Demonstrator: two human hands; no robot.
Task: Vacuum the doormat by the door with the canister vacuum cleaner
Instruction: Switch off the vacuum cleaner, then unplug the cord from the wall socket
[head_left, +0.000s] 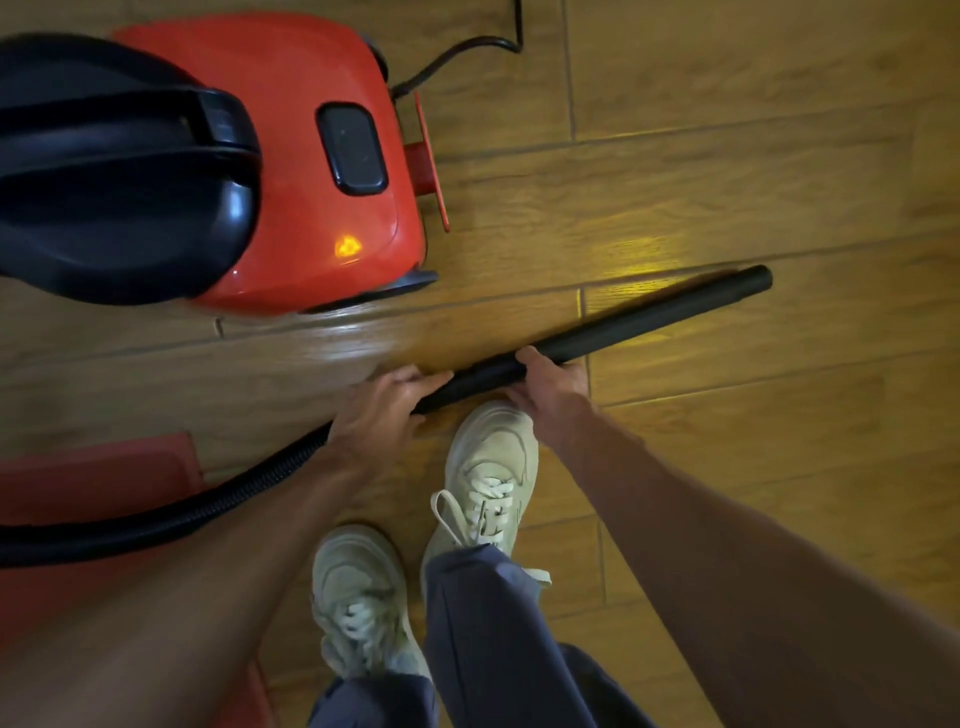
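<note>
A red canister vacuum cleaner (291, 171) with a black top and handle stands on the wooden floor at the upper left; an orange light glows on its body. Its black ribbed hose (208, 506) runs from the left edge up to my left hand (384, 410), which grips the hose end. My right hand (545, 384) grips the black rigid tube (649, 319), which slants up to the right and ends open, with no floor head on it. The red doormat (93, 483) lies at the lower left, partly under my left forearm.
A black power cord (467, 49) leaves the back of the vacuum at the top. My two feet in pale sneakers (488, 473) stand just below the tube. Wooden floorboards (753, 156) fill the right side.
</note>
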